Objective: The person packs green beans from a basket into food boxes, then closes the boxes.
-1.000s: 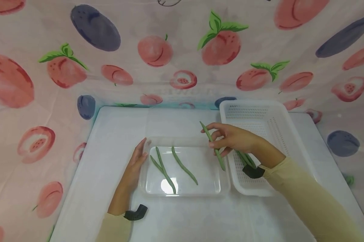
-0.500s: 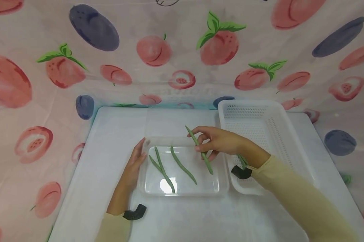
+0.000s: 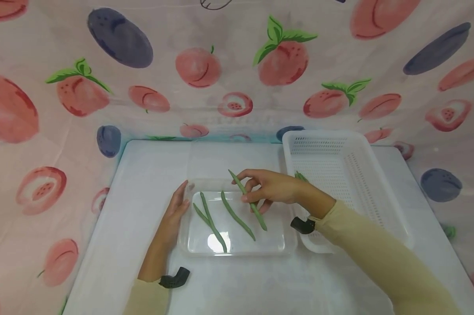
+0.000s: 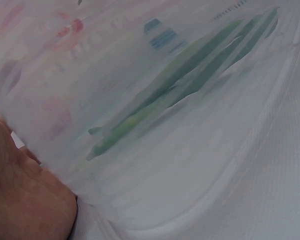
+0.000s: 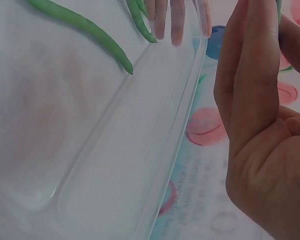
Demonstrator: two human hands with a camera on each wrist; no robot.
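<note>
My right hand pinches a green bean between thumb and fingers, over the right half of a clear plastic container. Inside lie a single bean near the middle and two beans crossing at the left. My left hand rests along the container's left wall with its fingers straight; in the right wrist view those fingers show through the clear plastic. Blurred beans appear through the wall in the left wrist view. The right hand mostly hides its bean from the right wrist camera.
Right of the container stands a white perforated basket, holding more green beans partly covered by the right forearm. Both sit on a white table. A fruit-printed cloth hangs behind and at the sides.
My right hand has carried the pinched bean leftward from the basket's edge to over the clear container. The left hand stays at the container's wall.
</note>
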